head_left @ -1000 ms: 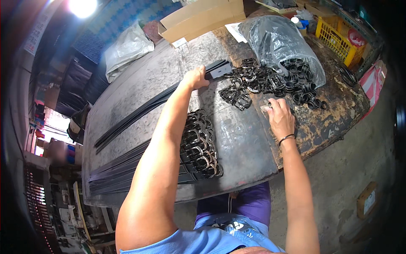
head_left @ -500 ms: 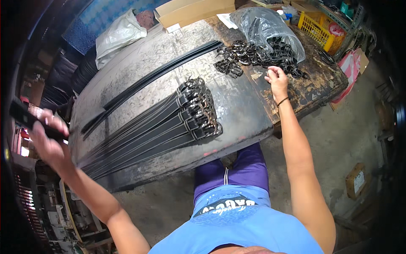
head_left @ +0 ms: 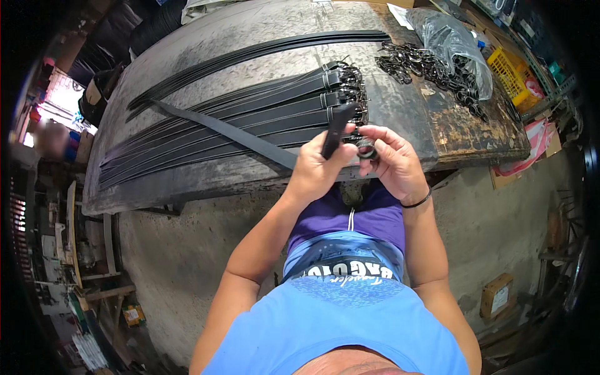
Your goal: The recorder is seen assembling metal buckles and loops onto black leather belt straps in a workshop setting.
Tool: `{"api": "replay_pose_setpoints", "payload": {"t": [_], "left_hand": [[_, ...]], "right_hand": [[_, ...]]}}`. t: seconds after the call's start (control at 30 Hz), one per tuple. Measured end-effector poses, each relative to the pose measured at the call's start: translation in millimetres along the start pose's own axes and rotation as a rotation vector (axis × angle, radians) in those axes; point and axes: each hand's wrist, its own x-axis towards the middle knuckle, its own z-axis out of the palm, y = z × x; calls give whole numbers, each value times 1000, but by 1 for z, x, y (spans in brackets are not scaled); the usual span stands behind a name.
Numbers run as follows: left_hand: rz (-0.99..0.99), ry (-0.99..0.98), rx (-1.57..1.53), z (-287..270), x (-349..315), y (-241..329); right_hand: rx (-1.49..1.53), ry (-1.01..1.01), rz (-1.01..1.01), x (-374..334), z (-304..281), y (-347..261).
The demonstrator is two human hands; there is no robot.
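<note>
My left hand (head_left: 317, 167) is closed round a black belt strap (head_left: 234, 134) near its end. The strap's end sticks up past my thumb, and its length trails left across the table. My right hand (head_left: 399, 161) pinches a small dark metal buckle (head_left: 365, 149) right beside the left fingertips; its exact shape is partly covered by the fingers. Behind both hands lie several rows of finished-looking black belts (head_left: 250, 112), their buckles (head_left: 353, 84) bunched at the right end. A bundle of plain black straps (head_left: 262, 51) stretches along the far side.
Loose dark buckles (head_left: 431, 72) spill from a clear plastic bag (head_left: 447, 37) on the worn table (head_left: 400, 115). A yellow crate (head_left: 509, 78) stands beyond the right end. Another person (head_left: 53, 139) is at the far left. A small cardboard box (head_left: 497, 295) sits on the floor at right.
My left hand has come from the far left to the middle with the strap. My right hand has moved from the buckle pile to meet it, now holding a buckle.
</note>
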Motion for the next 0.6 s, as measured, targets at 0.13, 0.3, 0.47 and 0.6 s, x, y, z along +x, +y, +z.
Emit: {"api": "replay_pose_setpoints", "payload": {"t": [0.13,0.3,0.47,0.6], "left_hand": [[10,-52,-11,-3,-1,-5],[35,-33,-35,-5,-5,-7],[30,-140,66,-3,-4,-13],[-6,-79,-24,2,-4,-22]], "right_hand": [[-84,44,-12,-2,8,9],[-568,110,-202,-4,17,15],[-1186,244,-659,4,18,22],[-1242,322,-632,6,25,21]]}}
